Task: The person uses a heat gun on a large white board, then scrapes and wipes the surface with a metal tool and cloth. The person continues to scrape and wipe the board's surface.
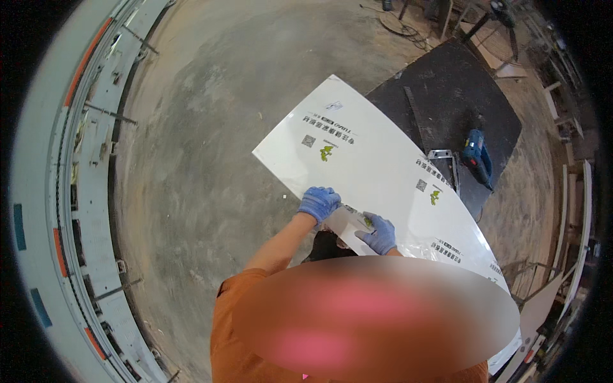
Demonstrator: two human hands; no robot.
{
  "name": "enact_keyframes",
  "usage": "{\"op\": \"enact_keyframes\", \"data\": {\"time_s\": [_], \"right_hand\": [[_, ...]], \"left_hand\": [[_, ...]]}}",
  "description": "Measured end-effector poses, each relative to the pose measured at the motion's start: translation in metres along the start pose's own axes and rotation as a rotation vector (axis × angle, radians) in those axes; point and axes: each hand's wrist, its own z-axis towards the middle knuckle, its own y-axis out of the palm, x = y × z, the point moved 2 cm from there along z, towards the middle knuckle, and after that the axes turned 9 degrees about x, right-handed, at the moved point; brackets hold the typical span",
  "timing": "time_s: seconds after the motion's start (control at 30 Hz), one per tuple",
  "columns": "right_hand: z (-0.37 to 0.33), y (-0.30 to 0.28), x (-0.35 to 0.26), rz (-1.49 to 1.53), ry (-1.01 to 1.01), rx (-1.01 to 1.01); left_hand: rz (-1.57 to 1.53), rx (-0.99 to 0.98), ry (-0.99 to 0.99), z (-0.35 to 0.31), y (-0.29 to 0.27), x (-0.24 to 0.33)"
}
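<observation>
A long white board [377, 147] with printed markings and a glossy surface stretches from my body toward the far left. My left hand [319, 203], in a blue glove, has its fingers curled over the board's left edge. My right hand [378, 234], also blue-gloved, is closed at the near end of a pale flap [345, 225] along that same edge. The flap lies between my hands and looks like thin sheet or film; whether it is joined to the board I cannot tell. A blurred patch hides the board's near part.
Beyond the board's right side is a dark tabletop [453, 83] bearing a blue power tool [477, 158], a metal bracket-like frame [446, 158] and a flat strip [414, 112]. A long machine [96, 191] with rails and projecting rods lines the left. Boards [571, 236] stand at right.
</observation>
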Motion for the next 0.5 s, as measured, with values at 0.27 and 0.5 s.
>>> {"op": "enact_keyframes", "data": {"time_s": [0.27,0.5], "right_hand": [[0.076,0.051,-0.068,-0.471,-0.183,-0.106],[0.083,0.069,-0.039,-0.125,0.042,0.041]], "left_hand": [[-0.104,0.033,-0.017,-0.010,0.007,-0.003],[-0.189,0.273,-0.079,-0.003,-0.014,-0.044]]}}
